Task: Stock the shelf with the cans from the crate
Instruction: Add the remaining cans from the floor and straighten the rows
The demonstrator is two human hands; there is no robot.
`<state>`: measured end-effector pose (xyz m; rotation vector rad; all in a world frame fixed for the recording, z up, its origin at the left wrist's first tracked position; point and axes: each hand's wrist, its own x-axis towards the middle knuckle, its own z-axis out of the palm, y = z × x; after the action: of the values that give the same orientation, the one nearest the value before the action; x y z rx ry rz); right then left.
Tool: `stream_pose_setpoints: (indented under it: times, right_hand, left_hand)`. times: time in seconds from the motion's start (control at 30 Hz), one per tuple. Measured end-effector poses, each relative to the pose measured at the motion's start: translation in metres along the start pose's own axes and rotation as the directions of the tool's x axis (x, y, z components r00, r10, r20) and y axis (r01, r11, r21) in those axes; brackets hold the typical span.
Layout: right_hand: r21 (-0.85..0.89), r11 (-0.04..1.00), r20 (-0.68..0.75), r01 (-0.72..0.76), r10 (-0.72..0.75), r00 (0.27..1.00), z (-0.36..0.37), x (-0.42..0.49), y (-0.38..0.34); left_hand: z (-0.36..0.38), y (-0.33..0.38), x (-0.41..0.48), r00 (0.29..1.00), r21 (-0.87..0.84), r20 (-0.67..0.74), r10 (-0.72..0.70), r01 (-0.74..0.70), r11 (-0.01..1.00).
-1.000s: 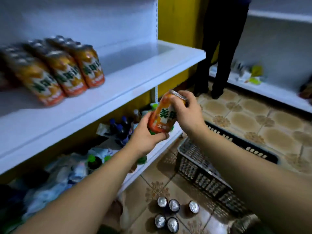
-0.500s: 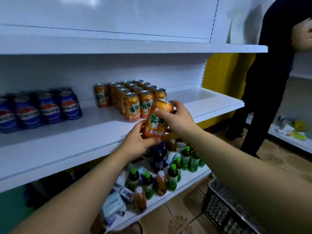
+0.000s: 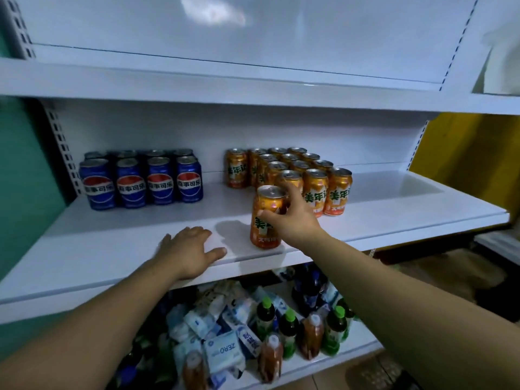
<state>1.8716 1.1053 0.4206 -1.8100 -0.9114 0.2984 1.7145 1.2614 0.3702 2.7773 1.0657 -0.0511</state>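
An orange can [image 3: 265, 220] stands upright near the front edge of the white middle shelf [image 3: 140, 237]. My right hand [image 3: 292, 218] grips it from the right side, fingers curled round its upper half. Behind it stand several matching orange cans [image 3: 315, 184] in rows. My left hand [image 3: 191, 250] rests flat on the shelf to the left of the can, fingers spread, holding nothing. The crate is out of view.
Several blue cola cans [image 3: 143, 181] stand at the left of the same shelf. The lower shelf [image 3: 323, 361] holds green-capped bottles [image 3: 287, 330], tea bottles and white packets [image 3: 222, 350]. An upper shelf [image 3: 253, 91] hangs overhead. A yellow wall [image 3: 472, 164] lies to the right.
The can went from both hands in front of the shelf down onto the shelf. My left hand let go and moved left onto the shelf. The view swung up from the floor and crate.
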Motion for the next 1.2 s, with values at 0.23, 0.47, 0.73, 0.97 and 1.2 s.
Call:
stream_pose_setpoints:
  times: [0.23,0.47,0.73,0.97,1.2]
  right_hand:
    - [-0.025,1.0,-0.016,0.019,-0.019,1.0,0.022,0.025,0.011]
    - [-0.114,0.992,0.012,0.063,-0.062,0.998,0.035,0.026,0.03]
    - [-0.596,0.783,0.188,0.178,-0.079,0.979,-0.003,0.015,0.073]
    - [-0.818,0.538,0.204,0.206,-0.063,0.977,-0.025,0.008,0.102]
    - [-0.853,0.495,0.152,0.167,-0.069,0.986,-0.02,0.01,0.112]
  left_hand:
    - [0.01,-0.002,0.002,0.998,0.035,-0.062,0.0,0.002,0.999]
    - [0.008,-0.002,0.004,0.996,-0.063,-0.081,-0.034,0.028,0.998]
    - [0.009,0.044,0.03,0.991,-0.622,-0.121,-0.059,-0.03,0.783]
    - [0.007,0.076,0.047,0.98,-0.603,-0.165,-0.112,-0.011,0.797]
    - [0.009,0.064,0.093,0.957,-0.61,-0.224,-0.187,0.012,0.793]
